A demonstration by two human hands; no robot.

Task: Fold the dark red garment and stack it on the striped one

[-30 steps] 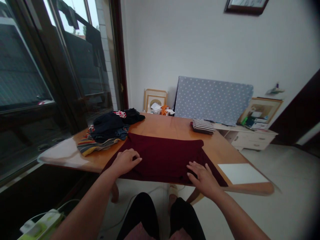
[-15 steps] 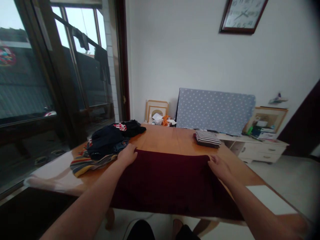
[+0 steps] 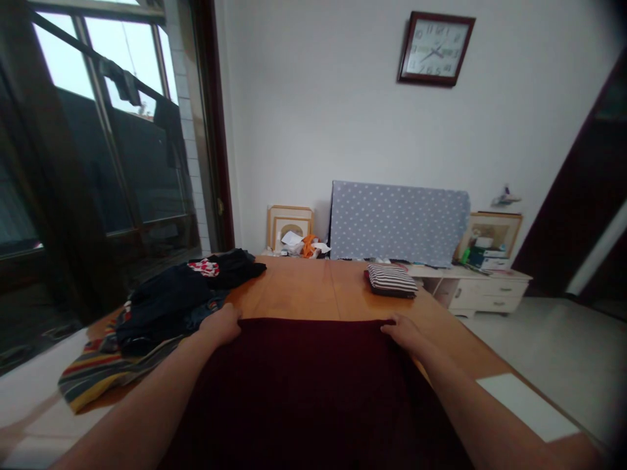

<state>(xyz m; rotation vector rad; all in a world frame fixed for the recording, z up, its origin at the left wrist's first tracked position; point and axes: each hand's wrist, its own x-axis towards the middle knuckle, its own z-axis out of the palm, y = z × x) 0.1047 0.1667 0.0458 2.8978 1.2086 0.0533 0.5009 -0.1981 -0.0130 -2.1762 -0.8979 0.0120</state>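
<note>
A dark maroon cloth garment [image 3: 313, 385] is stretched between my two hands, its far edge straight and taut. My left hand [image 3: 223, 324] pinches the far left corner, and my right hand [image 3: 402, 331] grips the far right corner. The garment spreads toward me over the near part of the wooden table [image 3: 294, 287] and runs out of the bottom of the view. What kind of garment it is, I cannot make out. Just left of my left hand lies a loose heap of dark clothes [image 3: 166, 297], with a striped cloth [image 3: 93, 375] under its near side.
Beyond my right hand sits a folded stack [image 3: 390, 279] with a black-and-white striped piece on top. A white sheet [image 3: 526, 405] lies at the table's right. Behind stand a polka-dot covered panel [image 3: 399, 222], a white cabinet [image 3: 490, 294] and a framed picture [image 3: 290, 222].
The maroon garment has been drawn closer and raised, covering more of the lower view. Both hands keep hold of its corners. The head view has shifted, so the clock sits lower and farther left.
</note>
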